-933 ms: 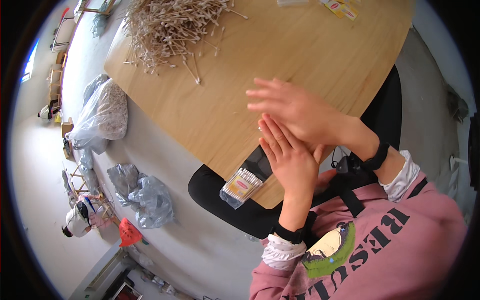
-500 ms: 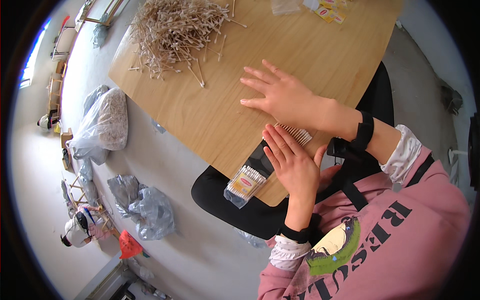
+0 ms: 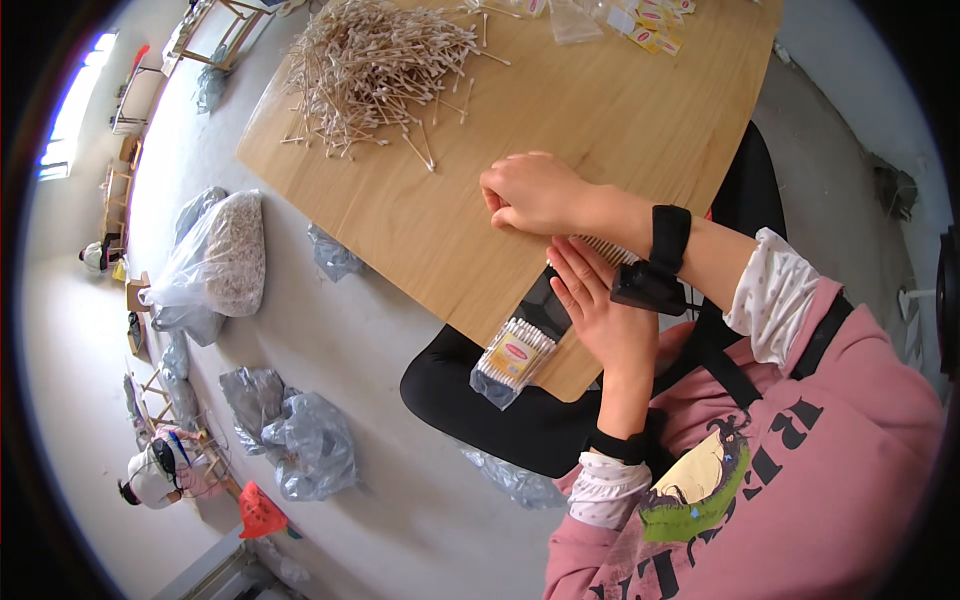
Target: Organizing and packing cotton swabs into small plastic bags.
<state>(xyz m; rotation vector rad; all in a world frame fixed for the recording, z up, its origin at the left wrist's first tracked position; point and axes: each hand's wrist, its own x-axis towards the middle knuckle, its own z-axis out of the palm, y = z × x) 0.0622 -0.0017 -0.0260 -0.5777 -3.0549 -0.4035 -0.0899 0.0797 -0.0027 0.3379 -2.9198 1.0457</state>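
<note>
My left hand (image 3: 605, 310) lies flat with its fingers stretched out and together, beside a row of cotton swabs (image 3: 608, 248). That row is partly covered by my hands and right wrist. Just beyond it, my right hand (image 3: 540, 192) hovers low over the table with its fingers curled in. Whatever those fingers hold, if anything, is hidden. Left of my left hand is a dark patterned pad (image 3: 543, 306), and at the table edge a clear bag of cotton swabs (image 3: 514, 357) with a yellow label. A large loose heap of cotton swabs (image 3: 375, 70) covers the far left.
The wooden table (image 3: 400, 230) carries small yellow cards (image 3: 655, 25) and a clear plastic bag (image 3: 575, 22) at its far side. On the floor to the left stand a filled sack (image 3: 225, 255) and grey plastic bags (image 3: 310, 440). Another person (image 3: 155, 470) sits further off.
My right hand's spread fingers have curled in, and it has drawn slightly lower. My left hand stays by the swab row. The whole view has shifted a little.
</note>
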